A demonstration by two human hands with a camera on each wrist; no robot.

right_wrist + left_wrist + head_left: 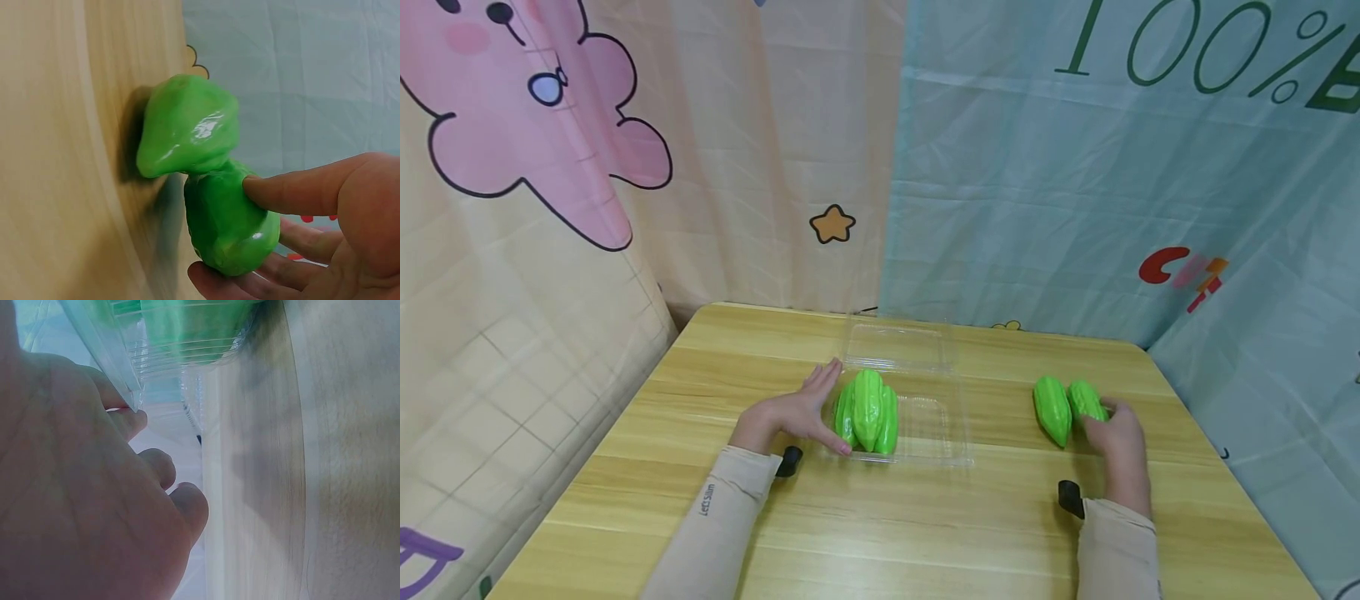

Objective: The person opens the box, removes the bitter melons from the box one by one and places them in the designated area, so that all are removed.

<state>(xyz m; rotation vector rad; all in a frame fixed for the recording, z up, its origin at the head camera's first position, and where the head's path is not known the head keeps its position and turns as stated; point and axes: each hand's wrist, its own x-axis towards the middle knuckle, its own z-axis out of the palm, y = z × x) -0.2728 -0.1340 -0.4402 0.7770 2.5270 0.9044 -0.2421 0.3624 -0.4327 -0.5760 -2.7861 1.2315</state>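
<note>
A clear plastic clamshell box (934, 457) lies with its lid (898, 343) folded back. Several green ridged star fruits (868, 408) are piled in its left part. My left hand (801, 410) is spread along the box's left side, thumb by the front corner. Up close in the left wrist view, a fingertip (136, 419) touches the box's rim. Off to the right, my right hand (1116, 429) holds a green star fruit (231, 219) between thumb and fingers. A second loose star fruit (1052, 408) lies just left of it, the two touching in the right wrist view.
The wooden table (955, 525) carries all of this. Printed curtains (1000, 208) hang behind it and at both sides. Black wrist-camera mounts (1071, 498) stick out from both sleeves.
</note>
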